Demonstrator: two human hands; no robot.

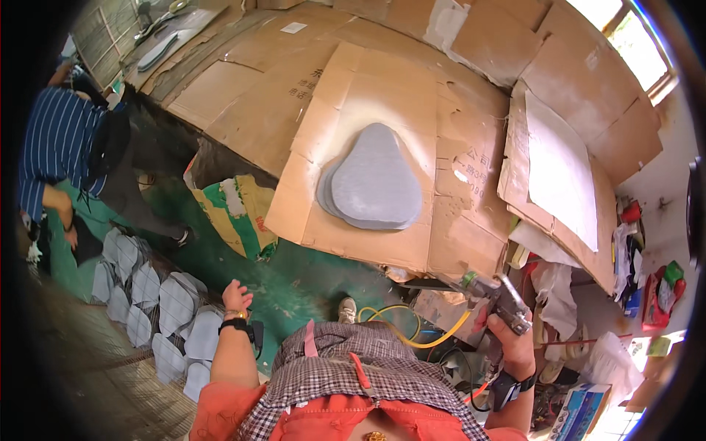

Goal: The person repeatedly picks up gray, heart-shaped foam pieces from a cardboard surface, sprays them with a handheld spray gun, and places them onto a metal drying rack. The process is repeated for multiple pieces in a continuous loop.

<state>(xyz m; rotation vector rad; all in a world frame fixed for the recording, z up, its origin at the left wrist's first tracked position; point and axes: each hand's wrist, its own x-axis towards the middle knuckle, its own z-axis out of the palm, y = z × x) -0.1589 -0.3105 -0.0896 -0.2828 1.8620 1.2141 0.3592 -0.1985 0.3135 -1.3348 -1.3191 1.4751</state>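
Note:
My right hand (512, 344) is wrapped around a metal spray gun (509, 303), held off the right front edge of the cardboard-covered table. A yellow hose (434, 342) runs from near the gun down toward the floor. On the cardboard sheet (298, 209) in front of me lies a small stack of grey, rounded-triangle pads (376, 180), the lower ones sticking out slightly at the left. Pale spray haze marks the cardboard around them. My left hand (237, 295) hangs at the left, its fingers loosely apart and holding nothing, close to a wire rack of grey pads.
Several grey pads (176, 303) lie on the wire rack (95, 375) at lower left. Beyond it a person in a striped shirt (62, 143) bends down. A torn carton (235, 209) stands beside the table. Bags and boxes (581, 411) crowd the right side.

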